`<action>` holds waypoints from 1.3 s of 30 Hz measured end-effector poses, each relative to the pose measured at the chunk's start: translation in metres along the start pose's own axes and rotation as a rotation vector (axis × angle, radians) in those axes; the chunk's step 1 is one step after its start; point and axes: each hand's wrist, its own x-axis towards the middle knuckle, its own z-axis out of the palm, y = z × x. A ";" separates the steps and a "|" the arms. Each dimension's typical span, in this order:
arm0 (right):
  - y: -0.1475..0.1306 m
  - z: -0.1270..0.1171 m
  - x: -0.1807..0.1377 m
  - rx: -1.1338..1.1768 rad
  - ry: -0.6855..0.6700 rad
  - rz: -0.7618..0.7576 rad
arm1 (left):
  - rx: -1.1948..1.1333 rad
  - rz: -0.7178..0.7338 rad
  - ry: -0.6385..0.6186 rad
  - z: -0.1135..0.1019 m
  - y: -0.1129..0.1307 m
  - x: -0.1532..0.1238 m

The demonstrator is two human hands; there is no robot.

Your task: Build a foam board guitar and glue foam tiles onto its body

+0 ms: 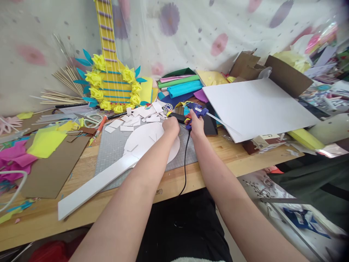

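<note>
My right hand (196, 125) is wrapped round a blue-purple hot glue gun (198, 110). A translucent glue stick (214, 117) juts from its back, and its black cord (186, 156) runs down over the table edge. Closed beside it, my left hand (171, 126) is at a black-and-yellow tool (177, 116), whose kind I cannot make out. Under my left arm lies a white foam-board guitar shape (148, 136) with a round body and a long neck (92, 187). A few thin white strips rest on the body. Small white board pieces (136, 118) are heaped behind it.
A grey cutting mat (109, 145) lies under the white shape. Behind stands a yellow paper guitar (113, 85) with flowers. A large white board (259, 105) overhangs at right. Scissors (92, 120), cardboard (54, 167), skewers (61, 97) and coloured paper (182, 87) surround the work.
</note>
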 end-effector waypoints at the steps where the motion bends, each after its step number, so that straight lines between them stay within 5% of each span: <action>1: 0.000 0.000 0.001 -0.005 -0.002 0.005 | -0.013 -0.016 -0.016 -0.002 0.000 0.004; 6: -0.003 0.002 0.000 0.018 -0.099 -0.014 | -0.164 0.070 -0.138 -0.028 -0.003 0.017; 12: 0.000 0.004 -0.002 0.038 -0.172 -0.072 | -0.161 0.015 -0.247 -0.087 -0.014 0.012; 18: 0.008 0.008 0.000 0.002 -0.165 -0.056 | -0.479 -0.075 -0.240 -0.134 -0.079 -0.005; 25: 0.004 0.010 -0.020 -0.030 -0.378 -0.011 | -1.148 -0.176 -0.319 -0.118 -0.150 -0.052; 29: 0.005 0.014 -0.039 -0.175 -0.644 -0.015 | -1.231 -0.263 -0.131 -0.101 -0.173 -0.066; 32: 0.009 0.016 -0.050 -0.287 -0.786 -0.019 | -1.281 -0.255 0.021 -0.091 -0.184 -0.070; 39: 0.007 0.021 -0.069 -0.389 -0.953 -0.029 | -1.418 -0.292 -0.049 -0.088 -0.182 -0.078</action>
